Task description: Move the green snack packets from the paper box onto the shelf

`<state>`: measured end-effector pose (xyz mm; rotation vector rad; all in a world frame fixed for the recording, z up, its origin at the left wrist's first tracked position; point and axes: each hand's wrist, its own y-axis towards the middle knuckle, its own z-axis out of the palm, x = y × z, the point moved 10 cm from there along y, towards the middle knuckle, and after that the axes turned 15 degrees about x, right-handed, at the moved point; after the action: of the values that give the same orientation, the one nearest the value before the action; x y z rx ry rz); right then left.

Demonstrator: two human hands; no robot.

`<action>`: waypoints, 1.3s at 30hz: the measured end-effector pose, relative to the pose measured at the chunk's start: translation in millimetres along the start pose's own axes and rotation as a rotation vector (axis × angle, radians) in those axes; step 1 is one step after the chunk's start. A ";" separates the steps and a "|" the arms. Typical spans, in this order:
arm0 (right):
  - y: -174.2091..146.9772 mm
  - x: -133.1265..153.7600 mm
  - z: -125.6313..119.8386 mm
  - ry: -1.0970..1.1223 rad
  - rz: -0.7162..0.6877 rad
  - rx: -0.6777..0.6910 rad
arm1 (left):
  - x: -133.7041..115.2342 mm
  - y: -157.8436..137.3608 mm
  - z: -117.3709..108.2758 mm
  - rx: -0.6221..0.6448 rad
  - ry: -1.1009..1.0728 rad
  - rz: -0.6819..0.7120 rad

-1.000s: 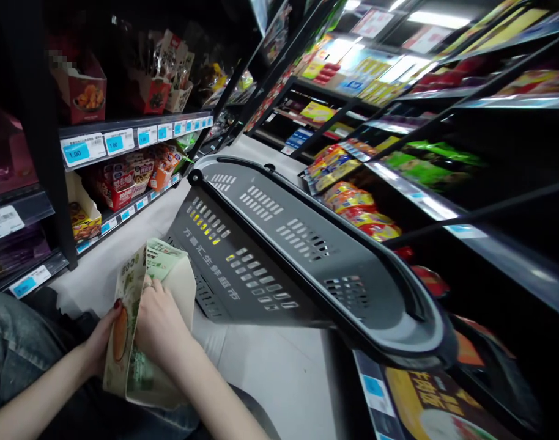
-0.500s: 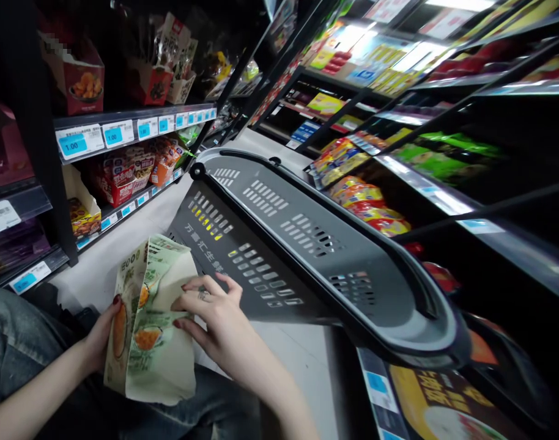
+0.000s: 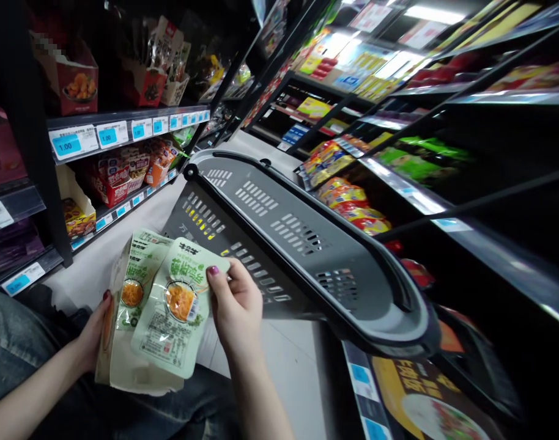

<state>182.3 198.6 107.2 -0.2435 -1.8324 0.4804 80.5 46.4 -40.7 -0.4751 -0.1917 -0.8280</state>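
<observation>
My left hand [image 3: 92,330] grips the left side of a pale cardboard display box [image 3: 146,377], which is tilted over my lap. Inside it, light green snack packets show, the front one [image 3: 137,269] bearing a picture of orange food. Between the thumb and fingers of my right hand [image 3: 236,302] is another green snack packet [image 3: 181,305], pinched by its upper right edge. This packet overlaps the box's open side, and its printed face points at me. Most of my left fingers are hidden behind the box.
A grey shopping basket [image 3: 375,299] stands tilted in view just beyond my hands. On the left, a shelf [image 3: 133,131] with price tags holds boxes of snacks. Bagged goods [image 3: 348,198] fill shelves on the right, and pale floor tiles [image 3: 284,360] show below the basket.
My right hand, earlier with fingers spread at the box's opening, now holds a green packet drawn partly out in front of it. The left hand keeps its grip. The view has shifted slightly.
</observation>
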 end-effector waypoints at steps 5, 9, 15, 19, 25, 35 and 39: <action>-0.6 1.2 10.2 -0.050 0.030 0.047 | -0.9 1.3 1.6 0.028 0.004 0.002; -1.4 2.3 9.7 -0.083 0.024 0.039 | -0.6 0.7 1.8 0.009 -0.020 0.001; -1.7 0.7 5.4 -0.124 0.032 0.026 | 1.9 0.6 0.5 0.005 -0.063 -0.007; -1.4 -2.1 4.9 -0.089 0.024 0.029 | 1.2 1.0 -0.9 -0.003 -0.032 -0.013; 4.7 -4.1 16.5 0.317 -0.031 0.132 | 1.3 -5.4 -4.8 -0.159 -0.019 -0.047; -0.1 -21.7 19.6 0.422 0.046 0.209 | 2.4 -13.1 -15.9 -0.252 -0.035 -0.021; -1.4 -26.9 15.1 0.341 0.042 0.213 | 2.9 -14.7 -22.8 -0.287 -0.038 -0.021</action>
<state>176.5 183.5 80.8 -0.2048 -1.4347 0.6189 71.0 25.1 -54.9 -0.7593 -0.1130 -0.8720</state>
